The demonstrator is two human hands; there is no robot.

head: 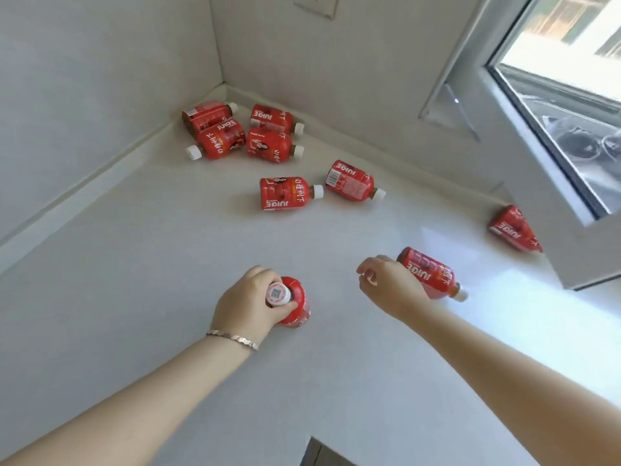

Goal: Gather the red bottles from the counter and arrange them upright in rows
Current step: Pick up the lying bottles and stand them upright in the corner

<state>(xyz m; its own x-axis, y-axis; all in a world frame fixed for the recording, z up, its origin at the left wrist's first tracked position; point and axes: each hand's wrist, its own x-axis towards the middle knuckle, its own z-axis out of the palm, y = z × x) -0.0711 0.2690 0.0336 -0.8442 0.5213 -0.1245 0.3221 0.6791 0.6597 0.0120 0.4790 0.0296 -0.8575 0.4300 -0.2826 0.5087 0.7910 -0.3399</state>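
My left hand [247,306] grips the neck of a red juice bottle [297,302] that stands upright on the white counter [151,290]. My right hand [389,287] hovers with loosely curled fingers, holding nothing, right beside a red bottle [431,274] lying on its side. Two more bottles lie flat mid-counter, one [289,193] left of the other [353,180]. Several bottles [235,131] lie clustered in the far corner. Another bottle [514,230] lies at the right, partly under the open window sash.
Walls close off the counter at the left and back. An open window sash [551,136] juts over the counter's right side. A wall socket [316,5] sits high on the back wall. The counter's front edge has a dark gap [319,454] below.
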